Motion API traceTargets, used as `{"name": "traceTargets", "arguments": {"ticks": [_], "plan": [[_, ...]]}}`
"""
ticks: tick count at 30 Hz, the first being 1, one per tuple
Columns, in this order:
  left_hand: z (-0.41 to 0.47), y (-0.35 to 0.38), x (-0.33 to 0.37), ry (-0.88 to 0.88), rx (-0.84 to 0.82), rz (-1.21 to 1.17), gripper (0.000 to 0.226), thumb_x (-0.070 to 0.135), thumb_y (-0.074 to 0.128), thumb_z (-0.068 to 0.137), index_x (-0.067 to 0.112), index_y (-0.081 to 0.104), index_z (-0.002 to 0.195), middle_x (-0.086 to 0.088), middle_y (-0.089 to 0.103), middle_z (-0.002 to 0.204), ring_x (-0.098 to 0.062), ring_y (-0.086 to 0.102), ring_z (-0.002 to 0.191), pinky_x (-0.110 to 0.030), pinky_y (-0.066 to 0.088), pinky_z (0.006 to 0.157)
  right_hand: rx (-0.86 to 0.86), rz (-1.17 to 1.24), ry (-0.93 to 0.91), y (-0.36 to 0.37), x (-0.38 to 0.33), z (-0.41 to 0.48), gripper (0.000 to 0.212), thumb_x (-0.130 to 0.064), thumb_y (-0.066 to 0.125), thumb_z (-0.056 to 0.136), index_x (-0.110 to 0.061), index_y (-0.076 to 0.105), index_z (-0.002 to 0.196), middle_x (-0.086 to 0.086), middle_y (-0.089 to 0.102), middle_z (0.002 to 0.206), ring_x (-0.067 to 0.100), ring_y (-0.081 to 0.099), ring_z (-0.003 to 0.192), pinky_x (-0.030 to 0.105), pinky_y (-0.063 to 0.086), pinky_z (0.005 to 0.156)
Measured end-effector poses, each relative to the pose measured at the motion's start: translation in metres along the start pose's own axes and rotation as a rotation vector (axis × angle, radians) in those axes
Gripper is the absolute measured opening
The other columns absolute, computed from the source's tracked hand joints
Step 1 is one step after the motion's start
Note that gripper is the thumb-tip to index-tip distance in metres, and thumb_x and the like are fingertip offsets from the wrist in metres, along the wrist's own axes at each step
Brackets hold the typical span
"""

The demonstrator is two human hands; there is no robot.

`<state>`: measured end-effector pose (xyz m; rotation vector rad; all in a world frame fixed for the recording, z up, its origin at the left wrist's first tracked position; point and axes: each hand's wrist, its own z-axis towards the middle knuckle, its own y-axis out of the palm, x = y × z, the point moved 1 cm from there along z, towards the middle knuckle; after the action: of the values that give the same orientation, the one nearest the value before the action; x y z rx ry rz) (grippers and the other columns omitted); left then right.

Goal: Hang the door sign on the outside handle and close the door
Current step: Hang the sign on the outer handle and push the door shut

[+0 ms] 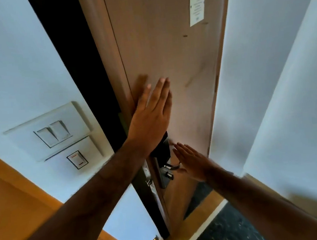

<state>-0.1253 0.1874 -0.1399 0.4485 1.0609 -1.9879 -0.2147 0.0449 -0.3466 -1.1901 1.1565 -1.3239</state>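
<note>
A brown wooden door (pixel 166 48) fills the middle of the head view, with a narrow dark gap along its left edge. My left hand (pixel 151 112) lies flat against the door's inner face near that edge, fingers straight and together. My right hand (pixel 192 162) is open and flat, lower down, just right of the inside handle (pixel 172 166) and its dark lock plate (pixel 165 173). Neither hand holds anything. The outside handle is hidden behind the door, and no door sign shows there.
A white printed notice (pixel 197 4) is stuck high on the door. A white switch panel (pixel 53 132) sits on the left wall beside the frame. A white wall (pixel 274 71) stands close on the right. Dark carpet (pixel 226 226) and a wooden skirting lie below.
</note>
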Motion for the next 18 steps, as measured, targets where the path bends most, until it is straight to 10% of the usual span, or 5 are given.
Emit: {"name": "traceTargets", "arguments": {"ticks": [4, 12, 18], "plan": [[0.020, 0.013, -0.008, -0.159, -0.087, 0.086, 0.068, 0.026, 0.040, 0.103, -0.007, 0.012, 0.155, -0.026, 0.000, 0.165, -0.038, 0.002, 0.154, -0.053, 0.004, 0.125, -0.004, 0.109, -0.092, 0.004, 0.005, 0.022, 0.103, -0.074, -0.003, 0.092, 0.001, 0.029, 0.156, 0.022, 0.023, 0.163, 0.034, 0.022, 0.152, 0.044, 0.017, 0.124], [0.032, 0.042, -0.024, -0.301, -0.134, 0.164, 0.086, 0.046, 0.044, 0.100, -0.003, 0.003, 0.157, -0.021, 0.002, 0.166, -0.032, 0.008, 0.155, -0.051, 0.005, 0.123, 0.034, 0.205, -0.088, 0.014, -0.008, 0.055, 0.088, -0.067, 0.023, 0.097, 0.002, 0.040, 0.150, 0.022, 0.039, 0.157, 0.034, 0.034, 0.147, 0.041, 0.019, 0.119], [0.039, 0.075, -0.035, -0.394, -0.145, 0.213, 0.087, 0.056, 0.036, 0.101, -0.001, 0.004, 0.158, -0.017, 0.001, 0.167, -0.030, 0.007, 0.155, -0.053, 0.003, 0.122, 0.047, 0.198, -0.048, 0.020, -0.018, 0.084, 0.093, -0.067, 0.004, 0.099, 0.001, 0.044, 0.147, 0.022, 0.043, 0.153, 0.033, 0.042, 0.143, 0.042, 0.026, 0.116]]}}
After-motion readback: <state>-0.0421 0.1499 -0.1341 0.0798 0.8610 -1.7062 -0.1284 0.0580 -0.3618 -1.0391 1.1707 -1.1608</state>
